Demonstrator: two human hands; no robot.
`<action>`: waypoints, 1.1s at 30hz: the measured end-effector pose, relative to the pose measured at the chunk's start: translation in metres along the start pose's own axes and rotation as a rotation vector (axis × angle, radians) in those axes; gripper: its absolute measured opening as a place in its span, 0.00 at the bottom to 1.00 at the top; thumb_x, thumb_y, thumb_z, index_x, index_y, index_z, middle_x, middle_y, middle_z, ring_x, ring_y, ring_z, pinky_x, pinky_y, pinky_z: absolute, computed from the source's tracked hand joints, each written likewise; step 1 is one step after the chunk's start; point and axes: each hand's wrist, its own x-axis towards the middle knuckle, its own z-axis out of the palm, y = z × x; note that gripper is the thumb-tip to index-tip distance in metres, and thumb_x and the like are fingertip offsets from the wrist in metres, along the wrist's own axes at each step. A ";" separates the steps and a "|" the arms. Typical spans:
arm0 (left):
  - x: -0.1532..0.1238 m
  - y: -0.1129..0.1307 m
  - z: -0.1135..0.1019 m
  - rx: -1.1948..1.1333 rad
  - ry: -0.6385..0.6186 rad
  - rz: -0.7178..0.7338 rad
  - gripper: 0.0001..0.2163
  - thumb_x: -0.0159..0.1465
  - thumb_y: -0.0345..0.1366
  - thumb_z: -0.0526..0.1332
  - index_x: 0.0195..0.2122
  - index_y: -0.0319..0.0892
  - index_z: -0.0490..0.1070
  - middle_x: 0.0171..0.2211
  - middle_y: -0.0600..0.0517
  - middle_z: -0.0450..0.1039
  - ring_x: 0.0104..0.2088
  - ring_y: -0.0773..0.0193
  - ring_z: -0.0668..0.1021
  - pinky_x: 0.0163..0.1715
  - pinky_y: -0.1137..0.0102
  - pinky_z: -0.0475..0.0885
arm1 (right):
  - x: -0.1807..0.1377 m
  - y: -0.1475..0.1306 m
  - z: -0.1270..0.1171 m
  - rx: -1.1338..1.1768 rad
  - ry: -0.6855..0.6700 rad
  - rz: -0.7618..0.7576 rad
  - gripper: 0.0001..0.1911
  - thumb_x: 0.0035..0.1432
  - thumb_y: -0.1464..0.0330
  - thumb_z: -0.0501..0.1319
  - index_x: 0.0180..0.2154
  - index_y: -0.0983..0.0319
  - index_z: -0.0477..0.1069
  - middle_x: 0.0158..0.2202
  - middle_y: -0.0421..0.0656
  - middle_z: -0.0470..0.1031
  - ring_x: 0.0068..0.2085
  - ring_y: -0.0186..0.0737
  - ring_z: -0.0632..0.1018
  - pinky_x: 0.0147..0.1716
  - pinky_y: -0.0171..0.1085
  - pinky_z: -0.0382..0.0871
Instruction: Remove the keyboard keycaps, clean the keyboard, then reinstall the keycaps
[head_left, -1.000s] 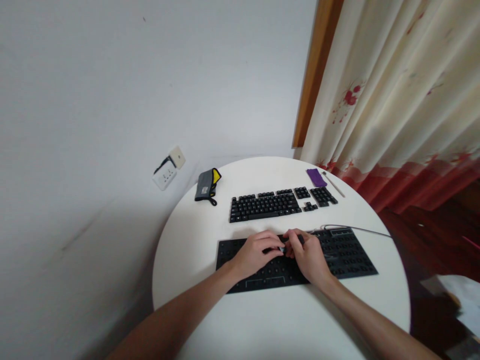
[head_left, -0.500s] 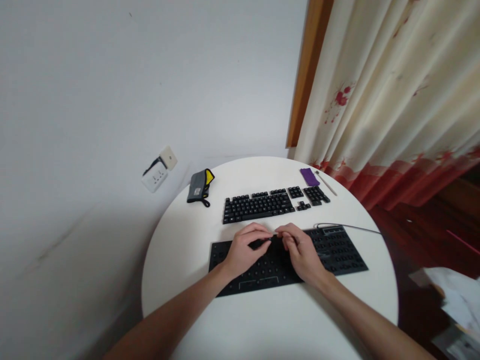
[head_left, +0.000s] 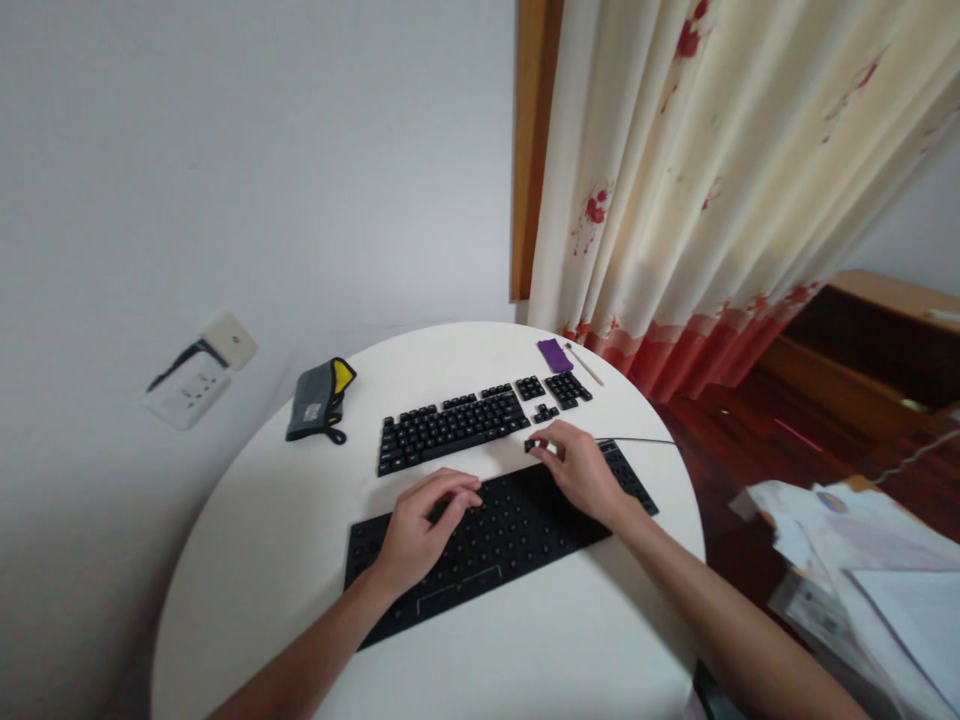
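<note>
A black keyboard point(head_left: 491, 540) with its key caps off lies at a slant on the white round table. My left hand point(head_left: 420, 530) hovers over its left half, thumb and forefinger curved with a small gap between the tips and nothing visible in them. Pinched in the fingertips of my right hand point(head_left: 577, 465) is a small black keycap point(head_left: 529, 445), held just past the keyboard's far edge. Behind the keyboard, loose black keycaps point(head_left: 450, 430) are laid out in keyboard order. My right hand and forearm hide part of the keyboard's right side.
A grey and yellow cloth point(head_left: 315, 402) lies at the table's point(head_left: 247, 560) left. A purple cloth point(head_left: 555, 355) and a thin stick-like tool point(head_left: 585, 365) lie at the far right. The keyboard's cable point(head_left: 637, 440) runs off the right edge. A wall and a curtain point(head_left: 675, 200) stand behind.
My hands were together over the keyboard and are now apart. My right hand has moved away to the right with the keycap. The view has turned right.
</note>
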 end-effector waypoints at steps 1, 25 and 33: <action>0.000 0.000 -0.001 0.017 0.008 -0.002 0.07 0.68 0.34 0.58 0.43 0.41 0.75 0.37 0.49 0.77 0.36 0.64 0.80 0.40 0.70 0.76 | 0.008 0.016 -0.012 -0.105 0.031 0.092 0.07 0.60 0.69 0.62 0.40 0.60 0.77 0.38 0.44 0.78 0.38 0.40 0.77 0.40 0.36 0.67; 0.001 -0.004 0.003 0.131 -0.112 -0.085 0.10 0.68 0.37 0.56 0.39 0.41 0.77 0.26 0.54 0.76 0.28 0.67 0.78 0.31 0.74 0.72 | 0.030 0.132 -0.050 -0.442 0.019 0.523 0.11 0.54 0.62 0.65 0.37 0.60 0.80 0.35 0.48 0.81 0.38 0.45 0.79 0.33 0.34 0.62; 0.002 0.000 0.002 0.149 -0.121 -0.077 0.10 0.68 0.37 0.56 0.38 0.41 0.77 0.26 0.54 0.76 0.27 0.67 0.78 0.31 0.74 0.72 | 0.050 0.136 -0.046 -0.432 0.020 0.501 0.10 0.54 0.63 0.65 0.36 0.60 0.80 0.34 0.47 0.81 0.39 0.44 0.79 0.33 0.33 0.62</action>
